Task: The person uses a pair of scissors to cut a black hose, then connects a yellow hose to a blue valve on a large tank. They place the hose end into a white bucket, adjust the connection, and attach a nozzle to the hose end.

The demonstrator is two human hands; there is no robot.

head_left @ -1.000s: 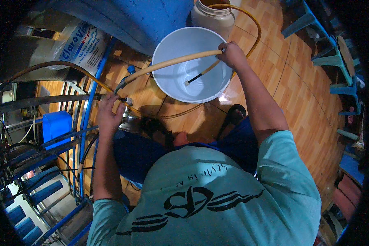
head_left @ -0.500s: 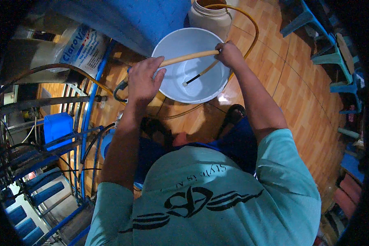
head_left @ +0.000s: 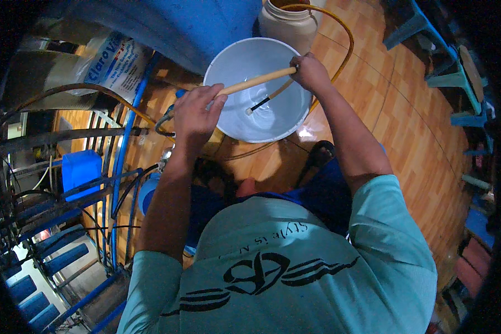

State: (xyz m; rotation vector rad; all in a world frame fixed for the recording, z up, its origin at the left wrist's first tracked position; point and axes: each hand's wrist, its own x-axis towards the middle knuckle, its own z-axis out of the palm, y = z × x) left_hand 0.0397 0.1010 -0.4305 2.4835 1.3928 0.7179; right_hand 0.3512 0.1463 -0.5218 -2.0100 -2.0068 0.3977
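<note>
A white bucket (head_left: pixel 228 117) with some water stands on the wooden floor in front of me. A yellowish hose (head_left: pixel 256 81) runs across its opening. My right hand (head_left: pixel 309 71) grips the hose at the bucket's far right rim, and the hose end with a dark tip (head_left: pixel 260 104) hangs down into the bucket. My left hand (head_left: pixel 196 114) holds the same hose at the bucket's left rim. Behind the bucket, the hose loops up over a beige plastic jar (head_left: pixel 286 25).
A blue metal rack (head_left: pixel 117 183) with pipes, blue filter housings (head_left: pixel 67 259) and a blue box (head_left: pixel 80 172) fills the left side. A printed white bag (head_left: pixel 114 61) lies at upper left beside a blue drum (head_left: pixel 195 28). Blue stools (head_left: pixel 456 72) stand at right.
My left hand left the fitting at the rack, rose to the right and closed on the hose at the bucket's left rim. My right hand stayed put on the hose.
</note>
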